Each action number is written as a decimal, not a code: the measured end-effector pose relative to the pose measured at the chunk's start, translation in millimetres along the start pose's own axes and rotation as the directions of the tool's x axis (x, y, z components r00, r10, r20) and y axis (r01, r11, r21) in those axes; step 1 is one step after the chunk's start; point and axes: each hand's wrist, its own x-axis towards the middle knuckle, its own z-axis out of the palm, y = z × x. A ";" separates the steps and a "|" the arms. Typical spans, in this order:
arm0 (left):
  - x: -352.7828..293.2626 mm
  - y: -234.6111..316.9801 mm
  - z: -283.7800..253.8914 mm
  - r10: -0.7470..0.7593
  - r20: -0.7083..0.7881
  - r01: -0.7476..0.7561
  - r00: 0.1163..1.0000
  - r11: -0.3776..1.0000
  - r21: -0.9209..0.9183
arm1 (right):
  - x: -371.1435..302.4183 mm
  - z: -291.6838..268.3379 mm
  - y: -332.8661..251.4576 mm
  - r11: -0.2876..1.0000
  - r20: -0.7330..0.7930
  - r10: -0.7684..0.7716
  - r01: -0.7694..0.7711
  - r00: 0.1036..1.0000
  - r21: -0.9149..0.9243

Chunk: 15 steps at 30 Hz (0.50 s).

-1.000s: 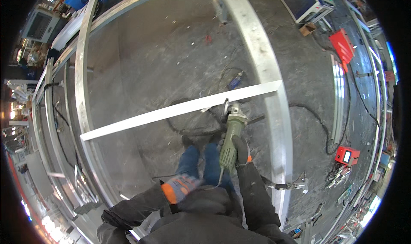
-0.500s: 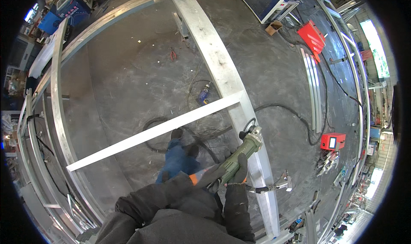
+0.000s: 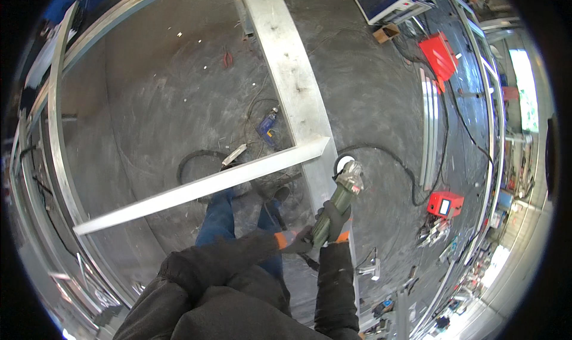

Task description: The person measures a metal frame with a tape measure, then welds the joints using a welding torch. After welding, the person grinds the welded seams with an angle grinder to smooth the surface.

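A green angle grinder (image 3: 341, 198) is gripped in both my hands above the right-hand metal beam (image 3: 292, 66). My right hand (image 3: 337, 221), in a dark glove with an orange cuff, wraps round the middle of its body. Lower down, my left hand (image 3: 300, 240), gloved alike, closes round the rear end. The grinder's metal head points away from me, and its pale round disc (image 3: 344, 162) shows beside the beam edge. Just left of the disc, a white crossbar (image 3: 202, 190) meets the beam at a joint. Whether the disc touches metal I cannot tell.
A clamp (image 3: 372, 268) sits right of the beam, near my right forearm. On the floor lie a blue power drill (image 3: 266, 127), red-handled pliers (image 3: 227, 59), black cable (image 3: 387, 151) and metal strips (image 3: 429, 131). A red box (image 3: 445, 204) stands at right.
My right hand has slid forward round the grinder body, and the grinder stands more upright in the view. My legs have moved apart, and the whole view has shifted.
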 end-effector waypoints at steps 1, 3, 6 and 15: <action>21.3 3.2 -1.5 0.102 -0.132 -0.120 0.986 0.984 -0.136 | 21.5 -7.2 -3.6 0.998 0.038 -0.006 0.008 0.999 -0.057; 58.5 14.5 7.0 0.300 -0.377 -0.280 0.876 0.954 0.109 | 53.7 -30.5 -4.2 0.974 0.098 -0.079 0.098 0.992 -0.206; 117.6 58.4 22.9 0.293 -0.534 -0.141 0.793 0.941 0.308 | 106.1 -62.2 0.1 0.776 0.267 -0.233 0.344 0.935 -0.528; 164.0 102.7 48.9 0.356 -0.595 -0.296 0.721 0.934 0.201 | 155.9 -85.8 -25.5 0.156 0.739 -0.100 0.744 0.666 -0.650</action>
